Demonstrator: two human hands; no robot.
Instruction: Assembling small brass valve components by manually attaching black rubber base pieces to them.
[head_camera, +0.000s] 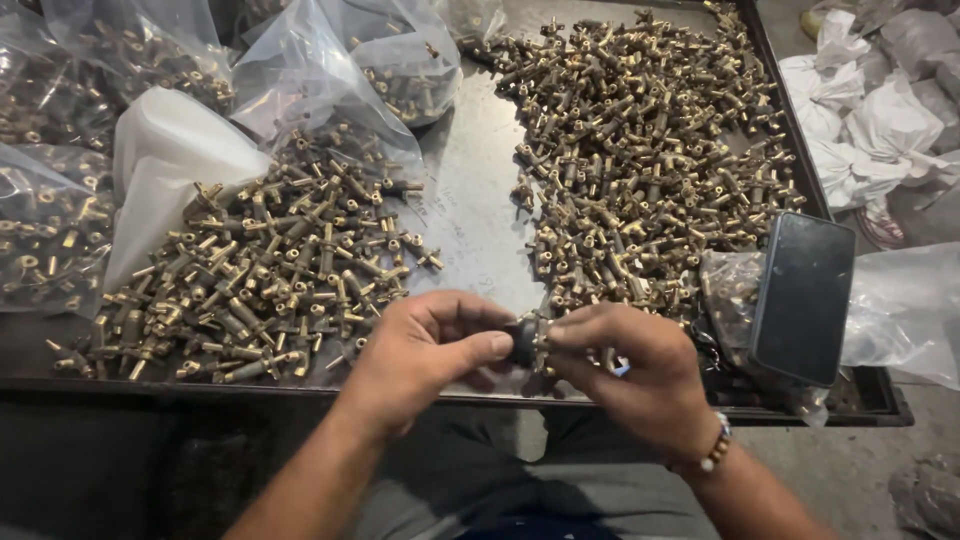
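At the far left, clear plastic bags (60, 215) of brass fittings lie on the grey worktop (475, 190), and beside them sits a loose heap of fittings (265, 280). Near the front edge, the left hand (425, 350) and the right hand (625, 365) meet, fingers curled shut on one small brass fitting (533, 343) pinched between them. Behind the right hand spreads a larger pile of fittings (640, 150), with a dark phone (803, 297) propped at its right.

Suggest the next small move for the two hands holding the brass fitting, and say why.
Probably press or twist the dark part home: the left hand and right hand pinch one brass fitting between them, its dark part at the left thumb.
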